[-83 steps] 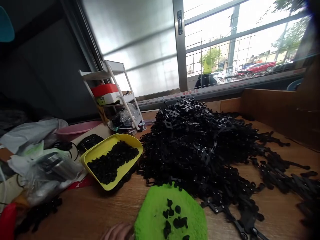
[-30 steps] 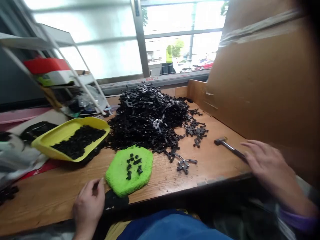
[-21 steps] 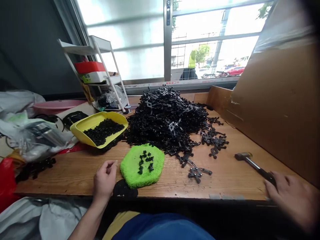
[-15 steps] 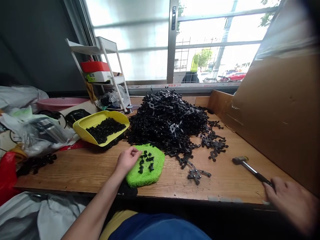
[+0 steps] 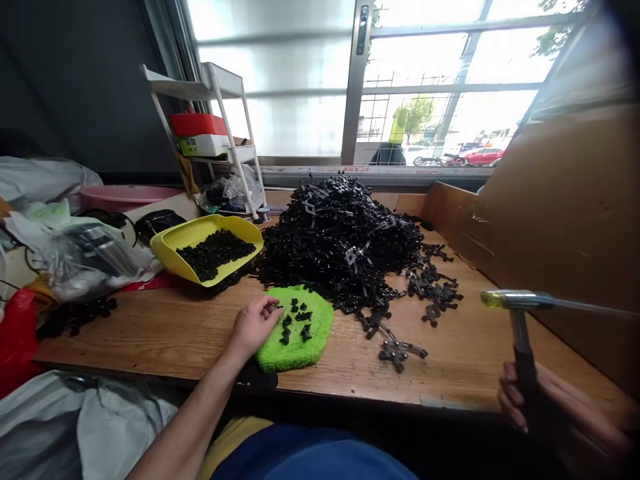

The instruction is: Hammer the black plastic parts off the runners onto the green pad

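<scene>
Left hand [image 5: 254,327] at the near edge of the green cloth [image 5: 313,340], fingers [image 5: 270,305] loosely curled and narrow, tips right by the small black pieces [image 5: 295,320] lying on the cloth. Can't tell if it's pinching one. Right hand [image 5: 530,407] is closed around the dark grip of a hammer [image 5: 520,347], held upright off the table, with the head up top and blurred, yellow tip pointing left. A flat black piece [image 5: 257,380] sits at the near cloth edge, under the left wrist. Table [image 5: 150,340] is wood, and both hands are at its near edge.

Past the cloth, a big heap of black plastic runners [image 5: 340,253] touches the far side of the cloth. Loose runner bits [image 5: 397,357] lie to the right, between the cloth and the hammer. Yellow scoop [image 5: 170,247] is ahead and left of the left hand, holding a pile of black bits [image 5: 213,253]. Further left: plastic bags [image 5: 85,260], red bag [image 5: 15,333]. Cardboard sheet [image 5: 565,200] stands along the right side, behind the hammer. Far end: white shelf cart [image 5: 220,133], pink basin [image 5: 125,197], window [image 5: 425,87].
</scene>
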